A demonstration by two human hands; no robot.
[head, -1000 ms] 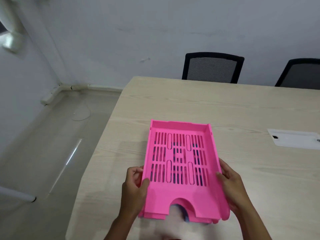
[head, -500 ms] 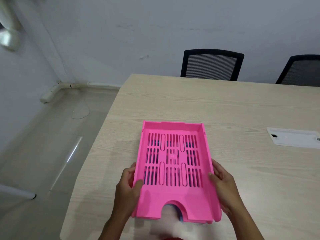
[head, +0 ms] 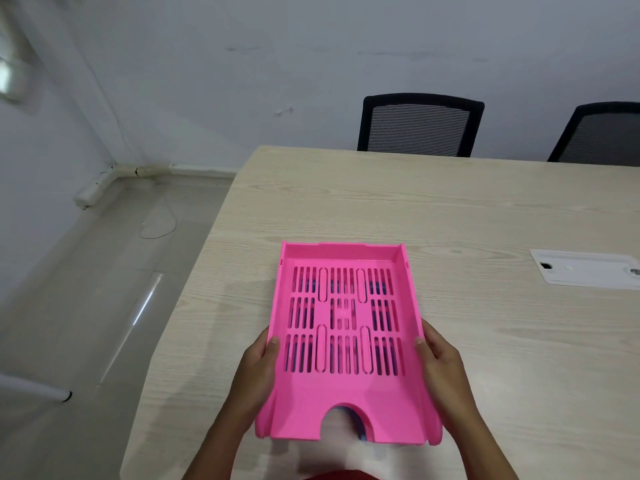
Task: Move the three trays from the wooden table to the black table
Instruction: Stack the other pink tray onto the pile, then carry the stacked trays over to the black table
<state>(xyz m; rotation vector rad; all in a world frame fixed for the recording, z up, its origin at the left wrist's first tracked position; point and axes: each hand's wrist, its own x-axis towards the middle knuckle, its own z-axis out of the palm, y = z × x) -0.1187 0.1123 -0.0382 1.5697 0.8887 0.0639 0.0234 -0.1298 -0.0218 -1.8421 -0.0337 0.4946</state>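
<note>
Pink tray (head: 346,337): top of a stack near the tabletop's left edge, toward the near side — its slotted floor faces up and its notched front end points at the person.
Tray beneath: blue (head: 360,432), glimpsed only through the slots and in the front notch; how many trays lie under the pink one cannot be told.
Left hand (head: 254,377): on the tray's left side wall, thumb (head: 273,348) hooked over the rim onto the inner floor, the other fingers hidden down the outside — closed around the wall.
Right hand (head: 445,370): mirrors it on the right side wall, thumb (head: 420,348) over the rim, fingers wrapped outside and below, closed around the wall.
Grip position: both hands hold about the tray's middle, nearer the notched end than the far wall.
Forearms: rise from the bottom of the view and angle inward toward the tray, wrists roughly level.
Wooden table (head: 485,209): pale grain; the tray's long sides run away from the person, square to the near edge.
White plate (head: 585,273): flat on the tabletop by its right side, well apart from the tray.
Chairs (head: 419,124): two black mesh backs at the far edge.
</note>
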